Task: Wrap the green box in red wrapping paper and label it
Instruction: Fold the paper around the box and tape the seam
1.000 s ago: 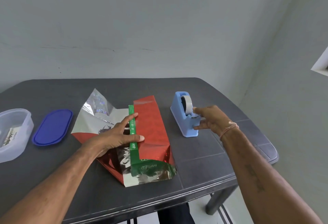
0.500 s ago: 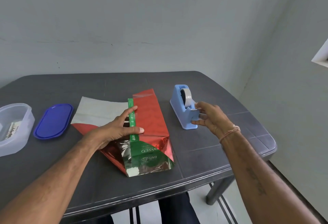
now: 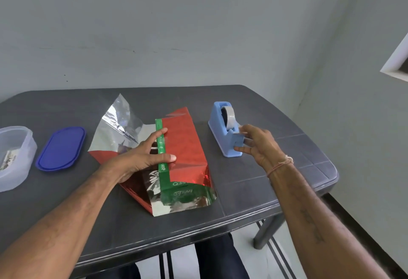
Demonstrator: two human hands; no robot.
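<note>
A flat green box (image 3: 164, 179) is lying partly wrapped. Shiny red foil paper (image 3: 185, 144), silver-backed, is covering its right side.

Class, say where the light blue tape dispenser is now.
Head view: the light blue tape dispenser stands on the dark grey table, right of the part-wrapped green box, the right hand touching its near end.

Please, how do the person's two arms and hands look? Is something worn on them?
Both arms are bare, with no sleeves in view. At the wrist of the right hand sits a thin pinkish thread bracelet, and further up that arm there are small dark tattoo marks. The left hand shows no ring, watch or band.
</note>
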